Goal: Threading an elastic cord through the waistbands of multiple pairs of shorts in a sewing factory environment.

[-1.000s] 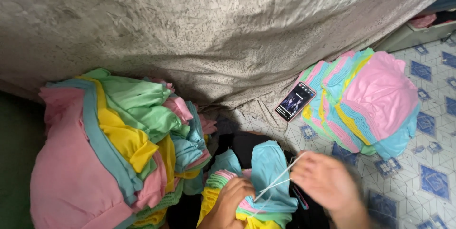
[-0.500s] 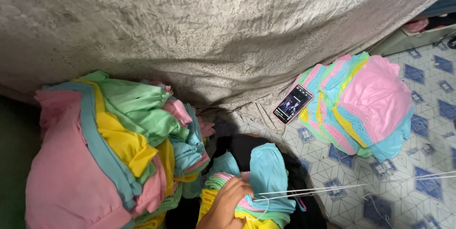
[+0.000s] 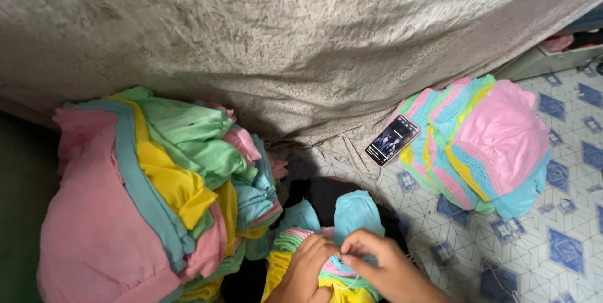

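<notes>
both hands (image 3: 348,265) pinching a small cloth bundle (image 3: 339,240), heaped cloths (image 3: 157,190) left, phone (image 3: 392,140) against stacked cloths (image 3: 490,146) right

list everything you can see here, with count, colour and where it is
loose garment pile: one heap, pink, yellow, green and blue, left on the floor
stacked garment bundle: one, pink, blue, yellow and green, right on the tiles
phone: one, dark with lit screen, leaning against the stacked bundle's left edge
grey cloth: one, draped across the top
tiled floor: white with blue diamonds, lower right
small garment bundle: one, blue, pink, green and yellow, bottom centre under the hands
left hand: gripping the small bundle
right hand: fingertips pinching at its top
</notes>
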